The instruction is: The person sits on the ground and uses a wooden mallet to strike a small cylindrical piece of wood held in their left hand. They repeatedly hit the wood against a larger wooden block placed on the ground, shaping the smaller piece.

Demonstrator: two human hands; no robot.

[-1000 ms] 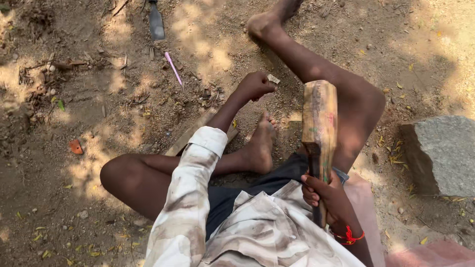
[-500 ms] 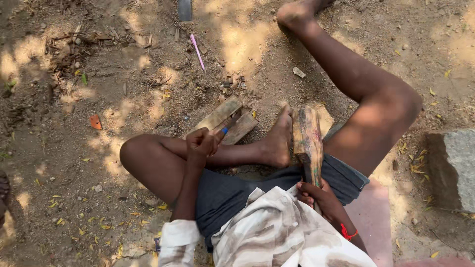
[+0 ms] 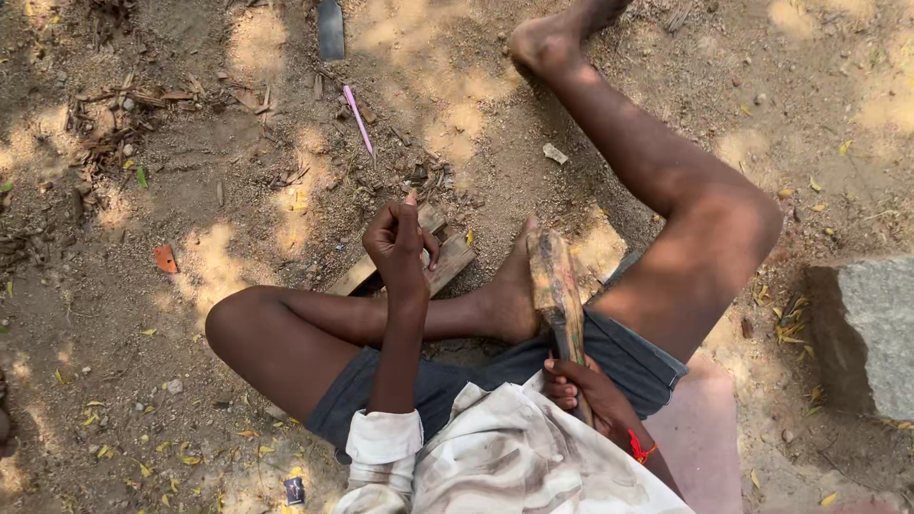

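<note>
Gripping the handle of a wooden mallet (image 3: 557,290), the right hand (image 3: 576,390) has its fingers wrapped tight, mallet head resting against the foot. The left hand (image 3: 400,247) hovers with fingers pinched together above two wooden blocks (image 3: 443,262) on the dirt ground (image 3: 238,219). Open ground lies left; a stone block (image 3: 866,333) bounds the right edge.

dirt ground (image 3: 238,228), wooden planks (image 3: 447,262), pink stick (image 3: 358,116), grey stone (image 3: 871,333)
</note>
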